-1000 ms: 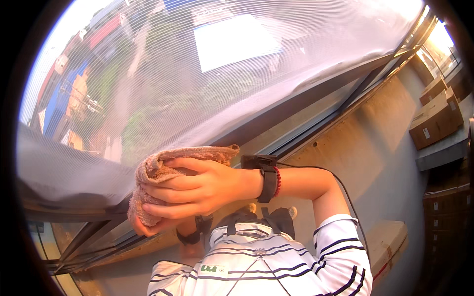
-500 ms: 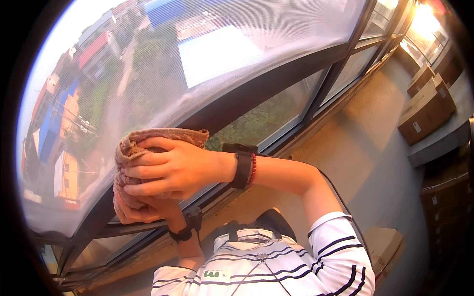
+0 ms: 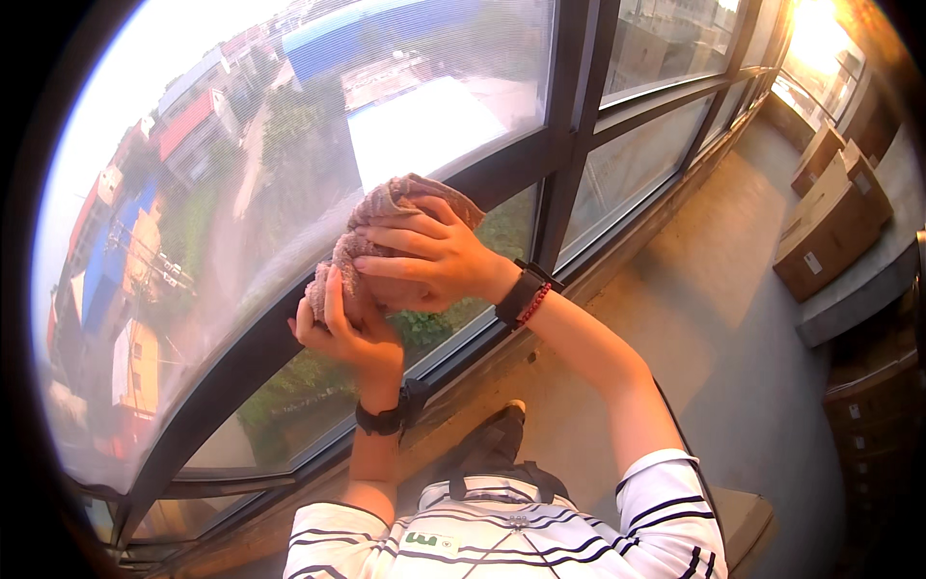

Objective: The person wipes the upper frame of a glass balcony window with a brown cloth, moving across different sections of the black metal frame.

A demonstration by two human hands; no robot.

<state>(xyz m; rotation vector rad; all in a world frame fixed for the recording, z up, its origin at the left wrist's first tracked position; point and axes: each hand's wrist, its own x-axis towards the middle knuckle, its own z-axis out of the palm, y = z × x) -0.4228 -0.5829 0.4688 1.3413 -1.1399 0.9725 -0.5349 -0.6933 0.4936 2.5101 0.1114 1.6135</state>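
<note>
A bunched brownish-pink cloth [image 3: 371, 217] is held between both my hands, close to the dark window frame bar [image 3: 253, 359]. My right hand [image 3: 434, 253] lies over the cloth's right side, fingers bent round it. Lower and to the left, my left hand [image 3: 352, 333] grips the cloth's lower end, its fingertips pointing up. Behind the cloth spreads the large window pane [image 3: 222, 261], with buildings and trees beyond it. Whether the cloth touches the glass or only the bar, I cannot tell. Each wrist wears a black band; the right one also has a red bead bracelet.
Dark upright window posts [image 3: 569, 125] divide the panes to the right. Cardboard boxes [image 3: 834, 227] stand at the far right on a grey surface, and more stacked boxes [image 3: 873, 425] sit below them. Another box [image 3: 748, 526] is beside my right sleeve. Concrete floor [image 3: 617, 386] runs along the windows.
Both hands and the cloth have moved right and up along the window bar. The left hand, mostly hidden under the right before, now shows beside it.
</note>
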